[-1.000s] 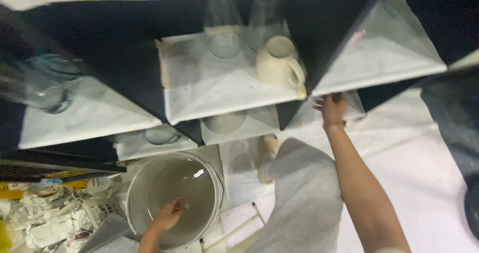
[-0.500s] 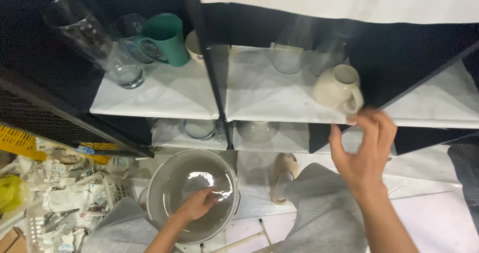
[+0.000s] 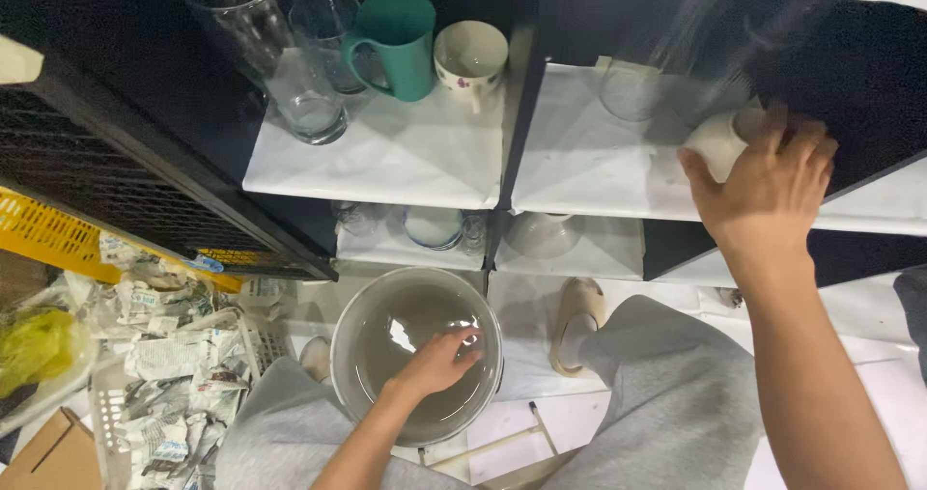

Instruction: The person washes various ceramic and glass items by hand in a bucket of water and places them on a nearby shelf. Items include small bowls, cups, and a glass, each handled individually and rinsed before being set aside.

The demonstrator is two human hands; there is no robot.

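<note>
My right hand (image 3: 768, 196) is closed over a cream mug (image 3: 713, 142) on the right white shelf (image 3: 589, 162) of a black cabinet. My left hand (image 3: 439, 360) reaches down into a round grey basin (image 3: 359, 336) of cloudy water on the floor, fingers dipped near a small object that I cannot make out. On the left shelf (image 3: 386, 157) stand a teal mug (image 3: 401, 41), a white cup (image 3: 470, 56) and clear glasses (image 3: 299, 60). A clear glass (image 3: 628, 89) stands on the right shelf near the cream mug.
Lower shelves hold a glass bowl (image 3: 432, 226) and another glass vessel (image 3: 543, 234). Crumpled newspaper (image 3: 164, 345) and a yellow crate (image 3: 58, 234) lie at the left. My grey-trousered legs (image 3: 666, 403) and a beige slipper (image 3: 575, 321) are below.
The view has swung left. My right hand rose from the shelf edge and closed over the cream mug. My left hand stays in the basin.
</note>
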